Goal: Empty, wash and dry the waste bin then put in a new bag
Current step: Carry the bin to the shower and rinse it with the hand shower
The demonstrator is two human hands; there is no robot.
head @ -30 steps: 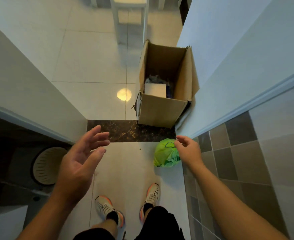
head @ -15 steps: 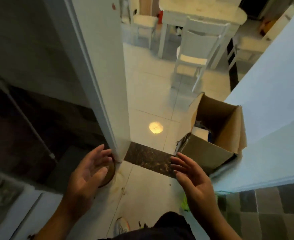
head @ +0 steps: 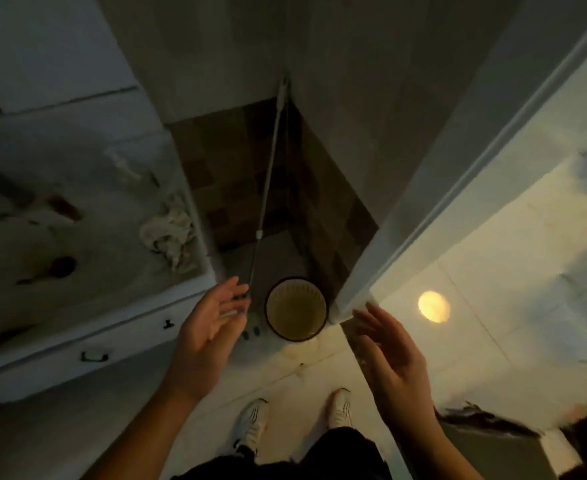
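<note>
Bin [head: 296, 308] (round, upright) stands bagless between open hands.

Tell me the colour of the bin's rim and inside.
Head view: the bin has a dark rim and a pale yellowish ribbed inside.

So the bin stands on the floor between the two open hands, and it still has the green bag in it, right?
Not quite. The head view shows the bin on the floor between the open left hand and right hand, but no green bag is in it: its ribbed inside looks bare. The rest is right.
</note>
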